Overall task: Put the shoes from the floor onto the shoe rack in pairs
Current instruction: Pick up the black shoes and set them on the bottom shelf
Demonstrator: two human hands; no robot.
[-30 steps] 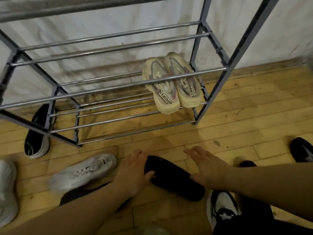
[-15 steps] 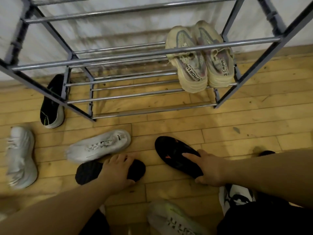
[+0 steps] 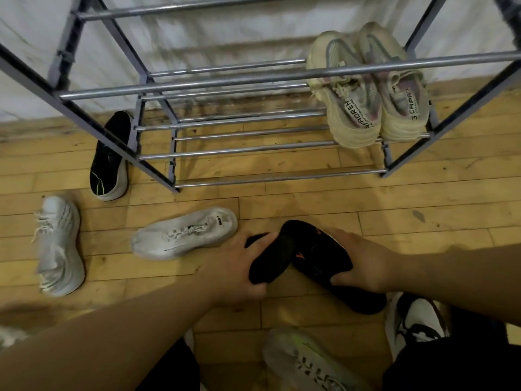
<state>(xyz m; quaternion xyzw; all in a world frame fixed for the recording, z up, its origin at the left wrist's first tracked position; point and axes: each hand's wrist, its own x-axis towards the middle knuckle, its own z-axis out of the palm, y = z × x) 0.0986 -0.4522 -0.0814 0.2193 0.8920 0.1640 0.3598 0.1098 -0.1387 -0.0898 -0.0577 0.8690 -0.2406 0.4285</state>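
Observation:
My left hand (image 3: 236, 266) grips a black shoe (image 3: 269, 262), lifted and tilted with its toe toward the rack. My right hand (image 3: 363, 263) grips a second black shoe with orange marks (image 3: 315, 249) right beside it; the two shoes touch in the middle. The metal shoe rack (image 3: 253, 80) stands ahead against the white wall. A beige pair (image 3: 366, 88) sits on its lower right shelf. On the floor lie a white sneaker (image 3: 183, 235), another white sneaker (image 3: 57, 246) at far left, and a black sneaker with a white sole (image 3: 110, 159) by the rack's left leg.
Near my knees lie a white sneaker with green trim (image 3: 307, 359) and a black-and-white sneaker (image 3: 414, 323). The wooden floor (image 3: 423, 210) stretches right of the hands. The rack's upper bars (image 3: 197, 4) and the left part of its lower shelves hold nothing.
Both hands closed on the black shoes. The left hand brought its shoe rightward and up against the shoe in the right hand. The camera tilted down and moved closer.

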